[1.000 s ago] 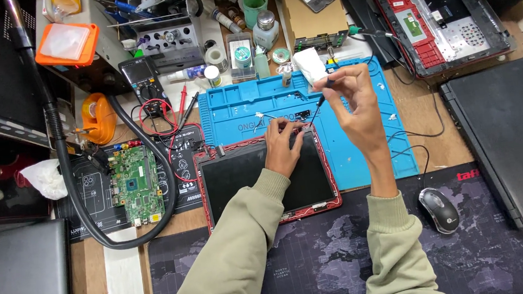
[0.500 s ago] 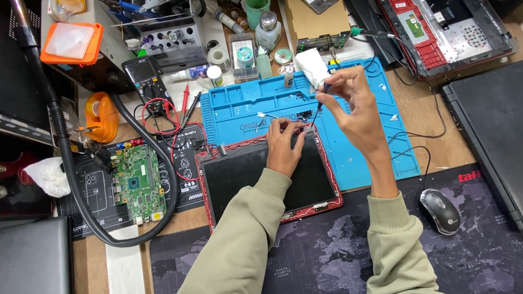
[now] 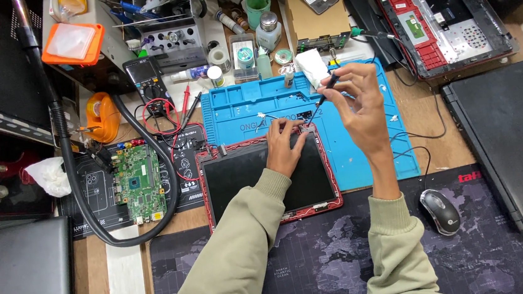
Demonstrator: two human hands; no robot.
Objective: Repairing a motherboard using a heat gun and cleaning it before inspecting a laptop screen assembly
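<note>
A red-framed laptop lid with a dark screen panel point(image 3: 258, 179) lies partly on a blue silicone work mat point(image 3: 239, 108). My left hand point(image 3: 285, 146) rests on the lid's top edge, fingertips pressing near its upper right corner. My right hand point(image 3: 358, 104) hovers above the mat and holds a thin black screwdriver point(image 3: 323, 94) whose tip points down toward that same corner. A folded white cloth point(image 3: 312, 68) sits just behind the right hand.
A green circuit board point(image 3: 140, 183) lies left on a black mat, ringed by a thick black hose point(image 3: 67, 164). Multimeter point(image 3: 145, 75) with red leads, bottles and a tool rack stand behind. A mouse point(image 3: 440, 210), closed black laptop point(image 3: 513, 137) and opened red laptop base point(image 3: 439, 15) are right.
The right hand has tilted slightly so the screwdriver tip sits closer to the lid's upper right corner. The left hand stays on the lid.
</note>
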